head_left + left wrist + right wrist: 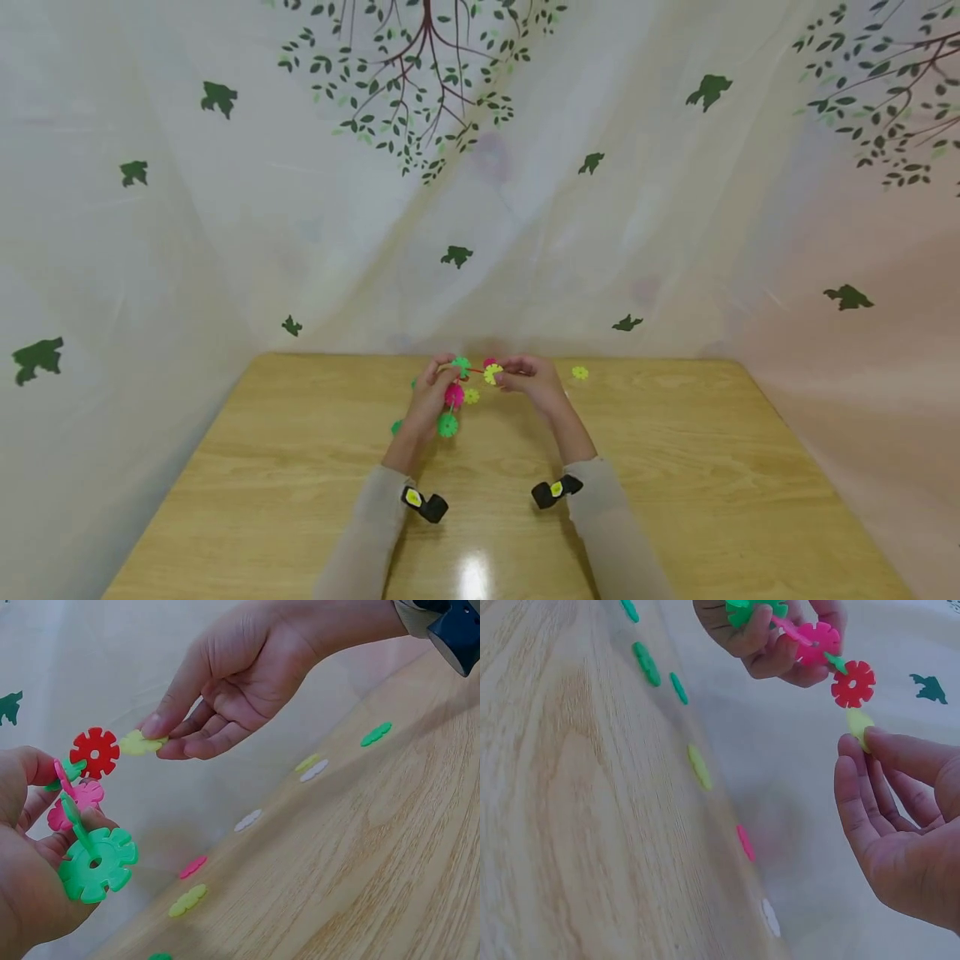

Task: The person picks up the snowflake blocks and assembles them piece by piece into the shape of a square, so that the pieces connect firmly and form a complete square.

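My left hand [429, 395] grips a chain of notched plastic discs held up over the table. In the left wrist view the chain shows a large green disc [112, 862], pink discs [79, 804] and a red disc [95, 754] at its far end. Between thumb and fingertips, my right hand [244, 675] pinches a yellow disc [139, 743]. Its edge meets the rim of the red disc, the two standing at an angle to each other. Part of the chain is hidden behind the left fingers.
Loose discs lie along the table's back edge: a yellow one [581, 372] to the right of the hands, a pink one [193, 866], white ones [248, 820] and several green ones [646, 664]. Behind the wooden table [675, 467] hangs a printed cloth [525, 250].
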Available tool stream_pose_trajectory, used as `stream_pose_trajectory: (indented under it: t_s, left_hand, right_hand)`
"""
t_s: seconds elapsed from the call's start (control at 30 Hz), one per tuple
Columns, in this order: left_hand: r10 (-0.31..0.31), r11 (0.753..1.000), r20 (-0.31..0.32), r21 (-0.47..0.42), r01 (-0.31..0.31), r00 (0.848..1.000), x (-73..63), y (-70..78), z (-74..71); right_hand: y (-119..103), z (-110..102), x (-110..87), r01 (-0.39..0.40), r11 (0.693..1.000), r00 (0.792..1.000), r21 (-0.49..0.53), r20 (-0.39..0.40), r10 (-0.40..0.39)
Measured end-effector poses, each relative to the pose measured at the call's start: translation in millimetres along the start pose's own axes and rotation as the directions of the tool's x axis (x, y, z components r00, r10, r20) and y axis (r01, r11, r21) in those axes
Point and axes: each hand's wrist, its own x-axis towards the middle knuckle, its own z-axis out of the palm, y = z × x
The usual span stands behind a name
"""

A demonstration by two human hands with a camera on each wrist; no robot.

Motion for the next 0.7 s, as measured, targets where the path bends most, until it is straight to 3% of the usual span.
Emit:
stream_pose_trajectory:
  t_s: [0.7]
  left_hand:
    - [0.003,1.0,-0.012,0.023,-0.003,1.0,-1.4,-3.5,0.7]
  right_hand:
    - [1.5,6.5,-3.4,0.015,0.995,0.996,0.101,-0.089,-0.006]
